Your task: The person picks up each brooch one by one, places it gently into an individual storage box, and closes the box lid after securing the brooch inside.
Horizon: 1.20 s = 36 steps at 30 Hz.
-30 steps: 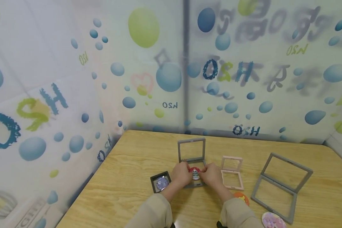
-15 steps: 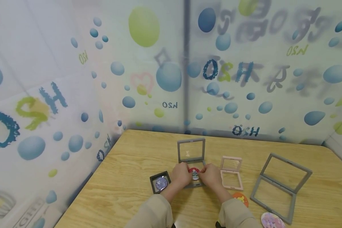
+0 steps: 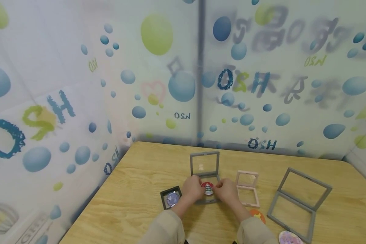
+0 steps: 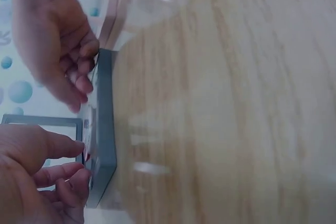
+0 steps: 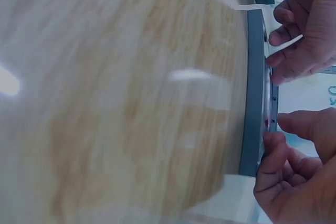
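A round badge with a red top and a tree-like picture [image 3: 208, 189] lies level inside the lower half of a grey hinged display frame [image 3: 205, 154], whose clear-windowed lid stands raised behind. My left hand [image 3: 192, 188] pinches the badge's left edge between thumb and finger. At the opposite edge my right hand [image 3: 227, 190] pinches it with curled fingers. From the side, the left wrist view shows the frame's grey rim [image 4: 106, 124] resting low on the table, with the badge only a thin edge. The fingers hide parts of the badge's rim.
To the left lies a small black frame [image 3: 162, 198] holding a purple round badge [image 3: 172, 199]. A pink frame [image 3: 247, 204] and a larger grey frame [image 3: 305, 176] stand opened on the right. An orange badge [image 3: 258, 215] and a pink-purple one [image 3: 289, 238] lie nearer me on the wooden table [image 3: 146, 162].
The head view has tilted slightly, so everything sits a little lower in it. Both hands keep nearly the same place at the badge's edges.
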### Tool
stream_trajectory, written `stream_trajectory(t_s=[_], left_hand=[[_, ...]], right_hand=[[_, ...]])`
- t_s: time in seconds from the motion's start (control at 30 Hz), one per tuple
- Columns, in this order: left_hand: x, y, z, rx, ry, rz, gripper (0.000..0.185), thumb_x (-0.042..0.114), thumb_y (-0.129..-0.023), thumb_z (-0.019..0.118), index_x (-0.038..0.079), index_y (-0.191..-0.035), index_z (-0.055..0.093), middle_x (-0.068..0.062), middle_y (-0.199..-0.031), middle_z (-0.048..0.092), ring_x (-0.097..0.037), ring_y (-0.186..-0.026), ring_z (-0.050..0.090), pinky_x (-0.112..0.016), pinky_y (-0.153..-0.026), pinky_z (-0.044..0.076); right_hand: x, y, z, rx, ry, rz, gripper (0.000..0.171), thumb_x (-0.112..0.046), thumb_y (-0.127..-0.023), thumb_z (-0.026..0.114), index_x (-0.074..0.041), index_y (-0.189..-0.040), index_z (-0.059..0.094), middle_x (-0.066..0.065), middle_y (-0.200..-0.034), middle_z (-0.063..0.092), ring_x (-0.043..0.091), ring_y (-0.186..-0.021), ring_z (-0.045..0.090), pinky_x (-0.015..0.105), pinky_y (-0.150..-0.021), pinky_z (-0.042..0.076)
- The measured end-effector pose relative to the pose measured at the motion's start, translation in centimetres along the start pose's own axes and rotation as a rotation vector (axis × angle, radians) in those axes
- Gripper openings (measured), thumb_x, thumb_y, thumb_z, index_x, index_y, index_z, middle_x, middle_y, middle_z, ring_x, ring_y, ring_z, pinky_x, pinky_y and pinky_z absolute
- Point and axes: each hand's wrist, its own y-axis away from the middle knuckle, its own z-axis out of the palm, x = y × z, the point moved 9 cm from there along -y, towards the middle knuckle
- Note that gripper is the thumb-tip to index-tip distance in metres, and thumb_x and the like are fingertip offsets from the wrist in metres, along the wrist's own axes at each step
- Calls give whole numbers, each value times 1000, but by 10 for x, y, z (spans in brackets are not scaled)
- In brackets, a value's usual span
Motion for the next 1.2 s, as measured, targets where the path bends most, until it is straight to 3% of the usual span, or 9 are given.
stream_trajectory(t_s=[0.17, 0.3, 0.4, 0.47, 0.57, 0.67, 0.77, 0.97, 1.2], left_hand=[[-10, -2, -12, -7, 56, -24, 4, 10, -73, 63, 6, -74, 63, -2, -65, 58, -14, -53, 49, -25, -44, 36], [-19, -7, -26, 9, 85, -47, 14, 8, -75, 59, 7, -62, 54, 1, -51, 47, -12, -42, 41, -22, -37, 28], [-26, -14, -34, 26, 91, -80, 8, 11, -77, 59, 5, -73, 55, 1, -54, 46, -11, -43, 37, -22, -37, 27], [-27, -18, -37, 24, 106, -92, 21, 14, -77, 59, 1, -94, 57, -1, -55, 47, -11, -42, 36, -22, -37, 27], [-25, -23, -38, 8, 128, -82, 52, 14, -76, 59, 1, -125, 45, 1, -51, 43, -9, -39, 31, -22, -36, 24], [-18, -26, -39, -9, 136, -40, 63, 13, -76, 57, 4, -134, 36, 3, -46, 37, -8, -36, 26, -21, -34, 21], [-12, -27, -40, -29, 173, 5, 65, 13, -77, 57, 4, -136, 33, 3, -49, 41, -8, -38, 31, -22, -36, 24], [-9, -26, -41, -77, 342, 35, 64, 14, -81, 58, 2, -137, 31, -8, -74, 59, -14, -54, 49, -26, -45, 37], [-12, -26, -40, -98, 421, 49, 56, 20, -85, 59, -1, -132, 37, -14, -93, 59, -22, -75, 58, -33, -59, 47]], right_hand=[[3, 6, -9, -17, 14, -9, 22, -14, -78, 66, 7, -81, 61, 4, -61, 56, 12, -49, 47, 25, -45, 39], [7, 10, -13, -76, 40, 15, 44, -20, -78, 68, 14, -102, 53, 11, -71, 59, 17, -58, 54, 30, -51, 45], [11, 12, -9, -137, 67, 37, 58, -25, -73, 73, 13, -109, 49, 18, -87, 60, 26, -75, 58, 38, -64, 48], [12, 13, -6, -169, 92, 33, 66, -27, -68, 77, 13, -112, 48, 22, -96, 59, 34, -86, 57, 44, -72, 48], [12, 15, -2, -201, 119, 21, 75, -26, -61, 82, 13, -114, 46, 26, -102, 57, 40, -94, 55, 47, -78, 45], [13, 15, 0, -204, 125, 5, 74, -21, -57, 84, 14, -112, 48, 26, -102, 57, 41, -93, 55, 48, -78, 45], [15, 15, 2, -191, 115, 2, 67, -15, -56, 84, 13, -107, 50, 21, -94, 59, 36, -86, 57, 46, -75, 47], [17, 15, 3, -167, 99, 2, 54, -11, -58, 82, 10, -98, 53, 11, -81, 58, 26, -75, 56, 41, -69, 47], [16, 16, 2, -161, 107, 7, 53, -12, -60, 82, 9, -100, 54, 10, -82, 58, 25, -76, 56, 39, -67, 47]])
